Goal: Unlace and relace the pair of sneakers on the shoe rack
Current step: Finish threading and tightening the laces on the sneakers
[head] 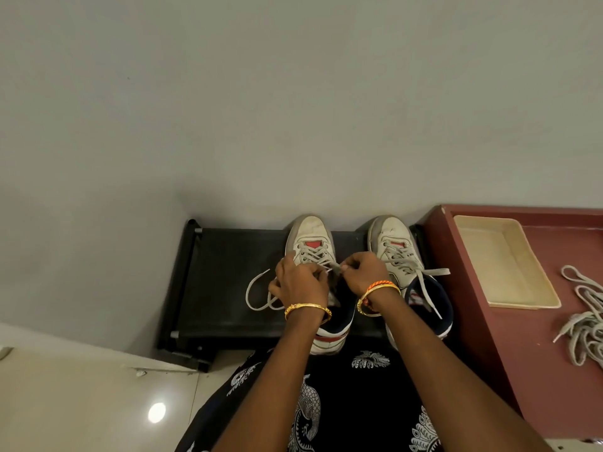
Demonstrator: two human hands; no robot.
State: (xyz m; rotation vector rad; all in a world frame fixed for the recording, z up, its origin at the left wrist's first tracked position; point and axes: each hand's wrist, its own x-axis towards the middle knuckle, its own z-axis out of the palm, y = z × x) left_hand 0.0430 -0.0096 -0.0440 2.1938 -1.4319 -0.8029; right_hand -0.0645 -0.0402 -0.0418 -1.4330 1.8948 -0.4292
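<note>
Both grips seemingly pinch the left sneaker's grey lace.

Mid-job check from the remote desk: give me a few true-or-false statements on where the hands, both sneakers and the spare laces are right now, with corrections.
1. Both hands work at the left sneaker. True: the left hand and right hand pinch its lace over the tongue.
2. The right sneaker has no lace. False: it is laced, ends hanging loose.
3. The sneakers stand on the black shoe rack. True.
4. The cream tray holds the spare laces. False: the spare laces lie beside it on the red-brown surface.
</note>
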